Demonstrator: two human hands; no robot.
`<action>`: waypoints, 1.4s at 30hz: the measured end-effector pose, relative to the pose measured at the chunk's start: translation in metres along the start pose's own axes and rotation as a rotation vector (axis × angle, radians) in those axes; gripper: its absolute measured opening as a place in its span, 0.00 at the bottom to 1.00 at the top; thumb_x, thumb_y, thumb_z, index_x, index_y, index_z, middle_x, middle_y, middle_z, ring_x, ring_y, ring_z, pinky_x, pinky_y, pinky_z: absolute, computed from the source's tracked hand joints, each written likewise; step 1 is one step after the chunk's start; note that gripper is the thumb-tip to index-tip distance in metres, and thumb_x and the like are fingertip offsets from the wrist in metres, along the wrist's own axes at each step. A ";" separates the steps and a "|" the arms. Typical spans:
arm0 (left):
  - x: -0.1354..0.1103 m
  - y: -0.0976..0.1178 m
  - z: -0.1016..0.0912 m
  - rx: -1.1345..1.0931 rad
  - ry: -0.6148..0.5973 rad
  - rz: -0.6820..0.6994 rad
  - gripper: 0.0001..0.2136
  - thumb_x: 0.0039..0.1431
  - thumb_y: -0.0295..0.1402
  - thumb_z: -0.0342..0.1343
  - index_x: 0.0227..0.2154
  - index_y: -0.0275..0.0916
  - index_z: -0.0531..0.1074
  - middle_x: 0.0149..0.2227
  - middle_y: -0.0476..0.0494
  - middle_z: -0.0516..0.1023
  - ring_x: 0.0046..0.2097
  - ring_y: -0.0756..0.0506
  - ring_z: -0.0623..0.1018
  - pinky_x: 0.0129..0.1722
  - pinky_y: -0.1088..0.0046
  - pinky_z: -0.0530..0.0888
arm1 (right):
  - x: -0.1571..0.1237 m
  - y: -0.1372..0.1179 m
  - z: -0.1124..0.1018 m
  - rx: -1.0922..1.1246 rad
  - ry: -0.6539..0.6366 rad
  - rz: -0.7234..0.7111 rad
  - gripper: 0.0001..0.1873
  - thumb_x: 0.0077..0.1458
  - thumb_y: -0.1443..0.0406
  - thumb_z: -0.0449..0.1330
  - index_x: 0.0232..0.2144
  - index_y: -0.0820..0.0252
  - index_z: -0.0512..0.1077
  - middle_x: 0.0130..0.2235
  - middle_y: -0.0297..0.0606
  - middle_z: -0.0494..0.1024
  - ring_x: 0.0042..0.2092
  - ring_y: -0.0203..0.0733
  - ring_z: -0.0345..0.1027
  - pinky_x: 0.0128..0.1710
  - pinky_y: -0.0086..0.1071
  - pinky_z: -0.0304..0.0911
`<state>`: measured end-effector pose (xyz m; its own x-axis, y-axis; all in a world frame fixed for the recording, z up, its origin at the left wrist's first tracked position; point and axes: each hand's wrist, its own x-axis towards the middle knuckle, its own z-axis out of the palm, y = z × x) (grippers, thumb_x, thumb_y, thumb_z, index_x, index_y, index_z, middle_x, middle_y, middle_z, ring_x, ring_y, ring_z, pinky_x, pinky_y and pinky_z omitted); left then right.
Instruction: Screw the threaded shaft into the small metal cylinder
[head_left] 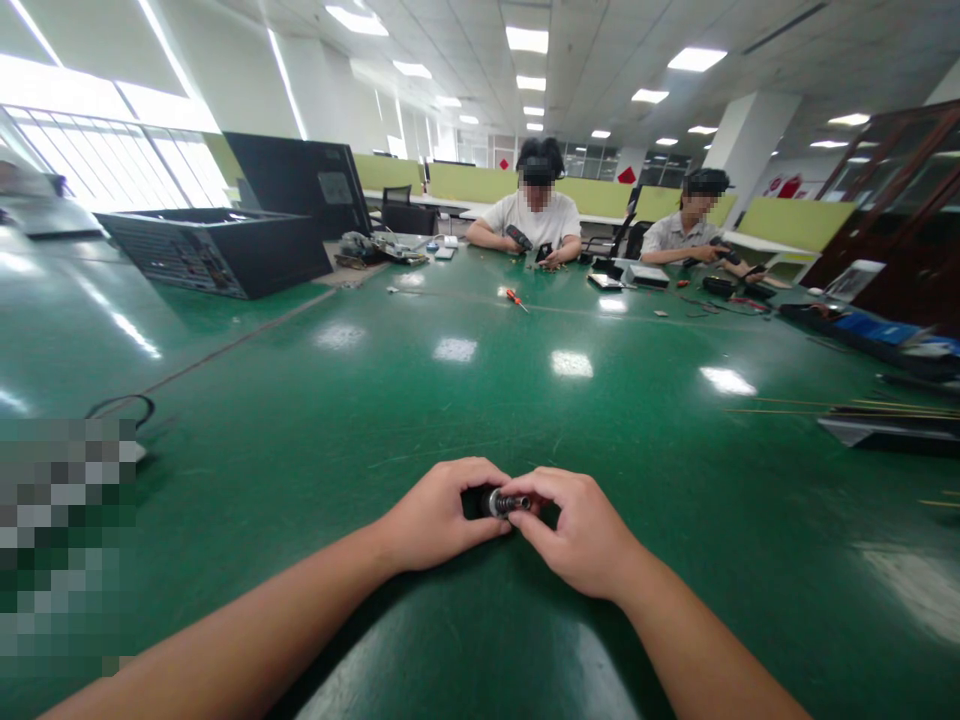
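Both of my hands meet at the near middle of the green table [465,400]. My left hand [435,515] is closed around the dark body of a small tool with a shiny metal tip [504,502]. My right hand [577,525] pinches the metal tip end from the right, fingers curled over it. Most of the tool is hidden under my fingers, so only the short silver and black section between the hands shows.
A black computer case [217,250] lies at the far left, with a monitor [300,185] behind it. A red screwdriver [515,297] rests mid-table. Two people work with tools at the far side. Flat parts and thin rods [885,420] lie at the right. A black cable [124,405] loops at left.
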<state>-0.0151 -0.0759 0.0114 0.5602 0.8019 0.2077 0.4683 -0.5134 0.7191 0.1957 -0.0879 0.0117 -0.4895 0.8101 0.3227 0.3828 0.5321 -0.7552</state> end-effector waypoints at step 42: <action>0.000 0.001 -0.004 0.053 0.307 -0.219 0.13 0.51 0.38 0.67 0.39 0.42 0.79 0.39 0.47 0.82 0.42 0.42 0.79 0.45 0.66 0.72 | 0.005 0.020 -0.015 -0.242 0.195 0.232 0.06 0.51 0.68 0.62 0.33 0.56 0.78 0.31 0.34 0.78 0.33 0.40 0.70 0.35 0.32 0.63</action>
<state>-0.0169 -0.0749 0.0151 0.2157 0.9446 0.2473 0.5939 -0.3279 0.7347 0.2122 -0.0692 0.0065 -0.2188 0.9349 0.2793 0.6511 0.3531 -0.6719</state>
